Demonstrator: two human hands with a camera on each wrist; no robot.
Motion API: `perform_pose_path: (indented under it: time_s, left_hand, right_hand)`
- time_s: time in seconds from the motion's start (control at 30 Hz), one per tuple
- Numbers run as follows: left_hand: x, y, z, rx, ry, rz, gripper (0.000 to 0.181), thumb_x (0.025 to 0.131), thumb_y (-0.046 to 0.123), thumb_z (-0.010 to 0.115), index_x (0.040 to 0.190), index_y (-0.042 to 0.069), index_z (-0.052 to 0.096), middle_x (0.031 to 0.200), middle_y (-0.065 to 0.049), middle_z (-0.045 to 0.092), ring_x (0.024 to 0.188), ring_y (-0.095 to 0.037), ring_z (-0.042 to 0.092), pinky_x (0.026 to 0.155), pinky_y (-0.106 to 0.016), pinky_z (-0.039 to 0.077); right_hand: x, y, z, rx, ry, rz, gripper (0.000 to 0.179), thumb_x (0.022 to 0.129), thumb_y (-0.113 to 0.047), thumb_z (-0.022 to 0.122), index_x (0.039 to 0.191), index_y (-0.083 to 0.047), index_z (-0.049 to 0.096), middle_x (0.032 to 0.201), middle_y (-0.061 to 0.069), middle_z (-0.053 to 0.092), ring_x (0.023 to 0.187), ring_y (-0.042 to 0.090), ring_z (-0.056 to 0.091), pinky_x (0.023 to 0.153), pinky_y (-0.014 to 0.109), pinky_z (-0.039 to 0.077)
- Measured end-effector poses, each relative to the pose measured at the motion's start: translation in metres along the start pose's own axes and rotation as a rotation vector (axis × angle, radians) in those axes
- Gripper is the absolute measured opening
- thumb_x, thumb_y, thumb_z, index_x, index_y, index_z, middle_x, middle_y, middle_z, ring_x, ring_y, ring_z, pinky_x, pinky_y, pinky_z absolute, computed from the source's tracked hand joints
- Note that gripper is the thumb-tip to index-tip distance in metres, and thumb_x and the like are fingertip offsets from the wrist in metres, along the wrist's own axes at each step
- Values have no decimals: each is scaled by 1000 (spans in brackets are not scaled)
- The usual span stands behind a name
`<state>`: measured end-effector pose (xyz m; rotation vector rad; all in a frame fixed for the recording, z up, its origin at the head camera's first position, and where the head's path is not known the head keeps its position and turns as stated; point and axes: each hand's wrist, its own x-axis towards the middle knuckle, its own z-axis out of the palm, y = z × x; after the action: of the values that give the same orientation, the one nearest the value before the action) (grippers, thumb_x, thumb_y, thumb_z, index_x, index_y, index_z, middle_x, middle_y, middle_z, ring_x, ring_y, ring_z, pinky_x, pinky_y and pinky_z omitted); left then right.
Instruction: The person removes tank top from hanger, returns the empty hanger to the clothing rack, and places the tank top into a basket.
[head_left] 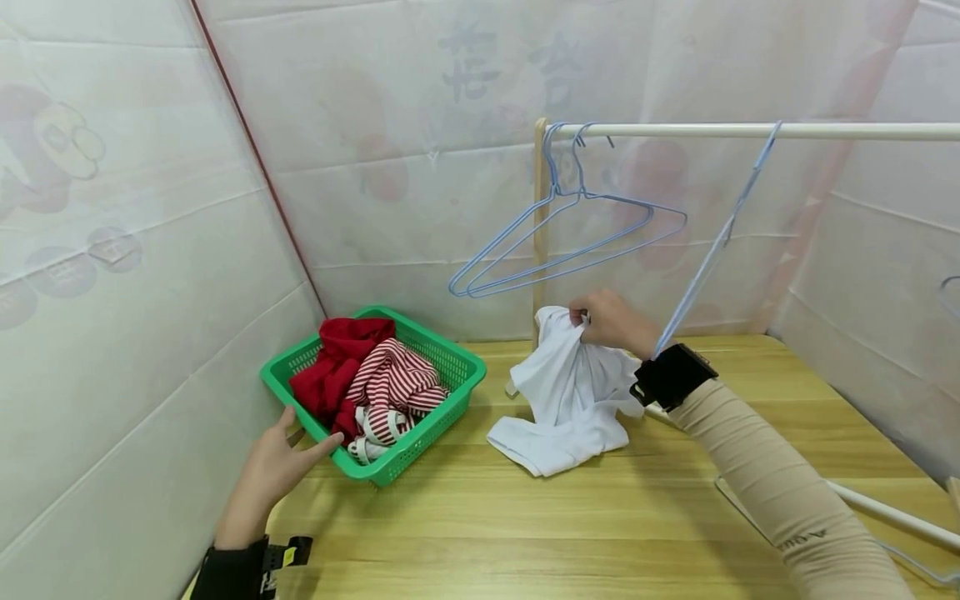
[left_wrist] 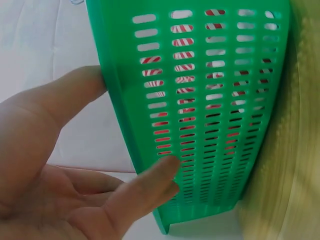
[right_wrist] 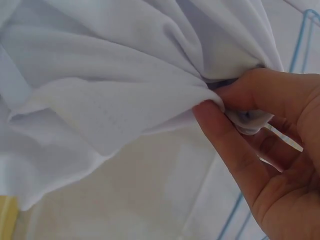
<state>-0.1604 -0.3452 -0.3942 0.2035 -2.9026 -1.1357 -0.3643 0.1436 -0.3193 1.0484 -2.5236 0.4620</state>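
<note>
In the head view my right hand (head_left: 611,321) pinches a white garment (head_left: 570,387) between thumb and fingers near its top. The cloth hangs in folds below the hand, its lower part spread over the table. The right wrist view shows the thumb and forefinger (right_wrist: 225,145) meeting on a fold of the fabric. My left hand (head_left: 273,467) is at the near left corner of a green plastic basket (head_left: 420,454), fingers spread and relaxed. In the left wrist view the thumb (left_wrist: 82,87) touches the basket's rim, with the other fingers close to its slotted wall.
In the basket lie red cloth (head_left: 326,379) and a red-and-white striped garment (head_left: 393,379). Blue wire hangers (head_left: 517,254) hang at the left end of a white rail (head_left: 697,131); another blue hanger (head_left: 712,250) hangs edge-on near my right wrist. A white bar (head_left: 892,508) runs low at right.
</note>
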Motion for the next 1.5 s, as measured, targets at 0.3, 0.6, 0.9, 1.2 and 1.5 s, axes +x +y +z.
perform_pose_path:
  time_s: [0.3,0.6,0.9,1.2,1.5]
  left_hand:
    - [4,-5,3,-59,8,29,112,94,48,73,164,-3,1,155,-42,36,126,-49,59,85,-42,59]
    - [9,-9,7,-270,-107,-8,115,99,40,70,160,2,-20,166,-37,7,151,-45,34,105,-43,55]
    - [9,-8,9,-365,-100,0,112,99,31,71,162,5,-17,167,-33,14,89,-15,76,88,-23,58]
    - [10,-6,12,-399,-98,26,106,100,28,70,164,9,-12,167,-31,21,76,-12,72,85,-22,58]
    - [11,-5,13,-400,-115,-7,109,101,28,68,161,5,-20,167,-36,12,66,-13,67,86,-21,56]
  right_hand:
    - [7,-25,-27,9,-39,43,22,71,10,66,73,-11,60,66,2,55,61,15,48,59,27,39]
    - [15,-48,-54,54,46,-22,20,75,10,64,75,-9,62,68,3,54,64,16,49,63,27,39]
    - [26,-70,-77,82,131,-48,17,74,9,62,76,-8,64,70,5,62,64,15,54,61,20,38]
    - [40,-86,-94,63,201,-82,17,73,7,62,77,-9,66,75,8,70,73,21,65,66,21,41]
    - [63,-111,-110,62,223,-129,14,77,6,64,78,-8,66,79,8,69,75,21,63,71,25,43]
